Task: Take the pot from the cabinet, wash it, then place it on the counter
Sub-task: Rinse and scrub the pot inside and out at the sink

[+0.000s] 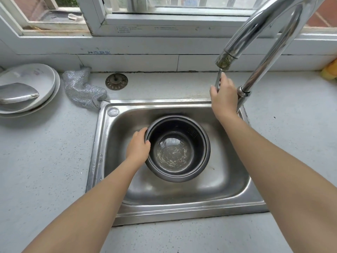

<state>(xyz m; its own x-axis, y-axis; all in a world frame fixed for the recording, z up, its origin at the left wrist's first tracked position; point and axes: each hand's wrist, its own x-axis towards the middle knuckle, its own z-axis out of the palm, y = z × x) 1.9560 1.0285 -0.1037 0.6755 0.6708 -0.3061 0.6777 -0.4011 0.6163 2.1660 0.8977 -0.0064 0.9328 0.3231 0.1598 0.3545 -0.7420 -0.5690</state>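
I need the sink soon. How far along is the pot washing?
Done: the pot is out of the cabinet and in the sink. In hand: the left hand grips its rim; the right hand holds the tap lever, no stream showing. Left: washing, then moving it to the counter.

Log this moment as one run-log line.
left hand: grips pot rim | pot: in sink | right hand: on tap lever

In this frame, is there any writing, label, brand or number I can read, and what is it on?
None can be read.
White window frame: small printed grey lines, too blurred.
White wall tile: blue handwritten scrawl, illegible.
Dark round pot: printed markings on the inner wall, too small.
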